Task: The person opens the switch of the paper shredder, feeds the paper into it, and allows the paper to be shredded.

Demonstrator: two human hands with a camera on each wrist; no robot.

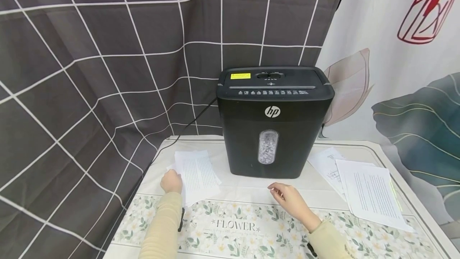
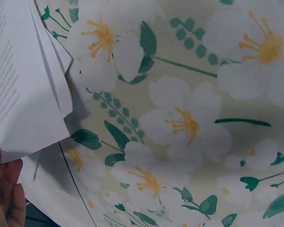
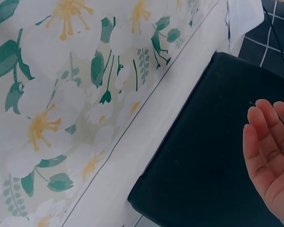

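Printed sheets of paper (image 1: 197,173) lie in a loose stack left of a black paper shredder (image 1: 244,139). My left hand (image 1: 171,182) is at the stack's left edge and pinches a top sheet. In the left wrist view the thumb lies over the corner of the printed sheet (image 2: 19,90), the other fingers (image 2: 16,198) below it. In front of the shredder my right hand (image 1: 292,200) hovers with fingers loosely bent and nothing in them. The right wrist view shows that hand (image 3: 272,161) palm-side, overlapping the shredder's dark front.
More papers (image 1: 371,193) lie at the right, some with drawings. Shreds show through the shredder's window (image 1: 268,147). A black cord (image 1: 187,126) runs leftward from it. A flowered mat (image 1: 230,231) covers the table's front; a dark checked curtain (image 1: 143,31) hangs behind.
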